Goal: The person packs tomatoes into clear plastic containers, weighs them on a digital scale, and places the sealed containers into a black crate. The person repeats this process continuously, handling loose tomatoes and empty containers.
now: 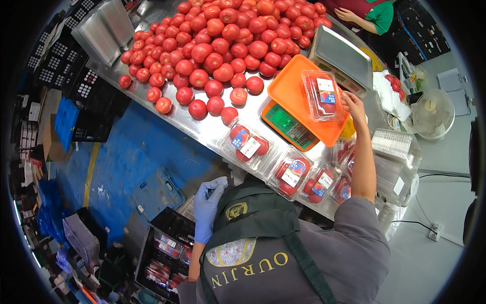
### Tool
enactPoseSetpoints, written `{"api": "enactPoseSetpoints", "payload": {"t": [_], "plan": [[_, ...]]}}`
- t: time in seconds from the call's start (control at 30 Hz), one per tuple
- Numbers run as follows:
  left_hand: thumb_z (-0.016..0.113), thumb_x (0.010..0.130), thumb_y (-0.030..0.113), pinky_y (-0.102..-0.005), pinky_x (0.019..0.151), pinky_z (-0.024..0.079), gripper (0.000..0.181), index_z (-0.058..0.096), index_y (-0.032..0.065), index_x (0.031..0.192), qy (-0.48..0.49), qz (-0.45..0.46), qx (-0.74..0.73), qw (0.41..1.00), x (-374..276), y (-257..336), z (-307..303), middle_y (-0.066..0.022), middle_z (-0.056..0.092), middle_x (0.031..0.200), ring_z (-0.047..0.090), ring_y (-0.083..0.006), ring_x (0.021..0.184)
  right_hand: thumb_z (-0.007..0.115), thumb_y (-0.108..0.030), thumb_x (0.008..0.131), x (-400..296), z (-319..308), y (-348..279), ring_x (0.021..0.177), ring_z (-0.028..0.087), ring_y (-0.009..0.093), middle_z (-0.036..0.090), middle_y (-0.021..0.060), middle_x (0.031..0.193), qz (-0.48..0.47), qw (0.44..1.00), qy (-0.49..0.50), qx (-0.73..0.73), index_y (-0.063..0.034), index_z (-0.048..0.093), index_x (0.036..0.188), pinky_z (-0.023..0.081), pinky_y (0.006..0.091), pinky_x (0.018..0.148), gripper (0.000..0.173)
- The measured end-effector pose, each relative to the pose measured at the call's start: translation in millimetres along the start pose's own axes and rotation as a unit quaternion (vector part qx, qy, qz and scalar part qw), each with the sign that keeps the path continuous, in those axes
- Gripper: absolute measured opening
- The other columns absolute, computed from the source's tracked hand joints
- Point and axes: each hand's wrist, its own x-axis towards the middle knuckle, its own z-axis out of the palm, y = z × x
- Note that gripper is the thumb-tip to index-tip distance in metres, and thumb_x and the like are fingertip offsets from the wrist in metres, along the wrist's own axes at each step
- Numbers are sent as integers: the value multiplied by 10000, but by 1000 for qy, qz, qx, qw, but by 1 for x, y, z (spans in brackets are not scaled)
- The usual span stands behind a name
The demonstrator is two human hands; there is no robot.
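My bare right hand (354,107) has its fingers at the right edge of a clear plastic clamshell of tomatoes (322,95), which bears a label. This pack is over the orange tray (288,81) of a digital scale (290,125) with a lit green display. My left hand (209,205), in a blue glove, is in front of my apron, off the table edge, with fingers bent together. Nothing shows in it. Along the near edge of the metal table (190,129) sit labelled clamshells, among them one pack (246,145), another (291,173) and a smaller-looking one (319,183).
A large heap of loose tomatoes (214,60) covers the far table. Stacked empty clamshells stand at the left (97,40) and right (393,144). Beyond the scale are another scale (343,53), a fan (433,114) and a person's hand (345,15). A black crate (142,262) holds packs below.
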Motion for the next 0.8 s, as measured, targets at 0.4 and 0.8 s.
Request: {"api": "enactPoseSetpoints", "payload": {"t": [0.4, 0.8], "plan": [[630, 883, 58, -264, 862, 492, 81, 598, 5, 935, 39, 0, -49, 998, -7, -23, -25, -111, 658, 1057, 623, -145, 957, 674, -383, 842, 19, 17, -5, 781, 598, 111, 644, 19, 899, 65, 989, -113, -62, -6, 646, 1094, 459, 241, 716, 454], [767, 779, 307, -326, 930, 454, 536, 507, 48, 1170, 13, 159, -84, 984, -2, -30, -63, -111, 561, 1169, 555, -166, 1052, 619, -150, 844, -69, 121, -111, 1142, 490, 171, 527, 96, 1244, -126, 945, -301, 19, 1, 465, 1314, 382, 334, 970, 517]]}}
